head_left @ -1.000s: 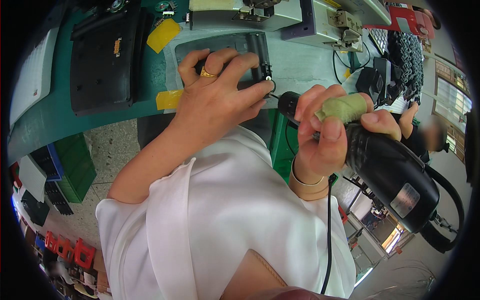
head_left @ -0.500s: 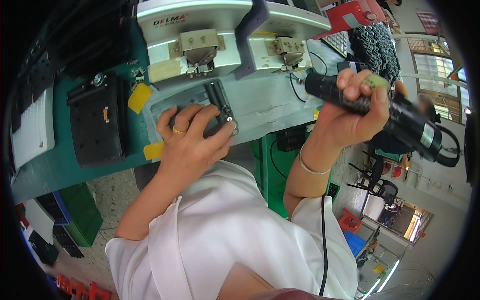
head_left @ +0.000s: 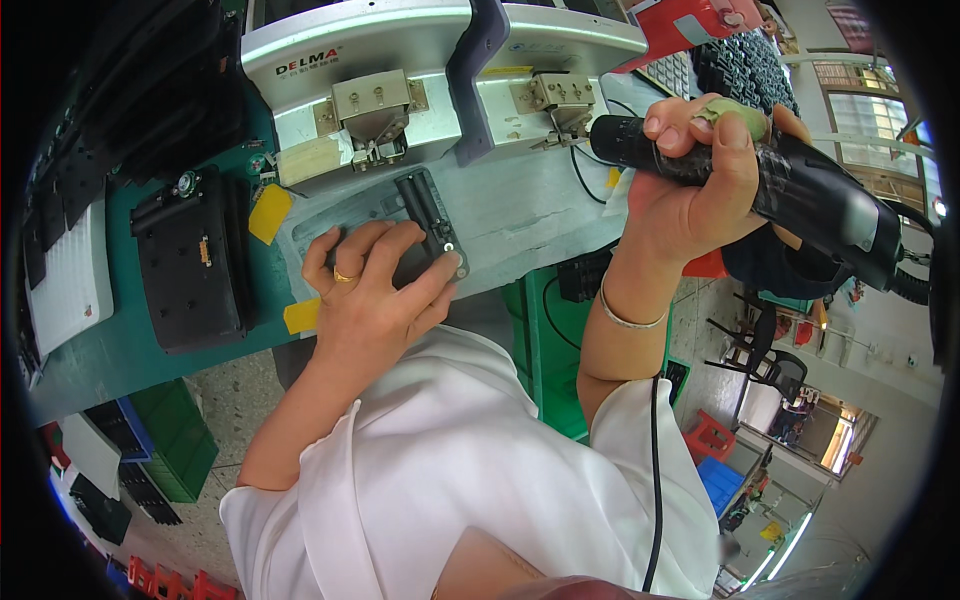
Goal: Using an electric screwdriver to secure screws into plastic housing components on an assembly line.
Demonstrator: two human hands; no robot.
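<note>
My right hand (head_left: 705, 185) is wrapped round a black electric screwdriver (head_left: 830, 205), raised at the right above the bench's edge. A cord leaves its far right end; its left end points toward the machine. A green wrap covers one finger. My left hand (head_left: 375, 285) lies with bent fingers over a dark plastic housing (head_left: 423, 205) on the bench, gripping it. The housing has a cylindrical hinge section along its right side, and the hand hides much of the rest. My left index fingertip touches near a small round shiny part (head_left: 449, 248) there.
Behind the housing stands a silver screw feeder machine (head_left: 370, 65) with metal brackets. Yellow paper pieces (head_left: 269, 213) lie left of the housing. Farther left are a black panel (head_left: 190, 270), a white panel (head_left: 75, 280) and stacked dark parts (head_left: 150, 80). A red container (head_left: 690, 22) stands behind.
My right hand has turned the screwdriver slightly, bringing its left end a little to the left and up. My left hand stays on the housing. The whole view has shifted slightly.
</note>
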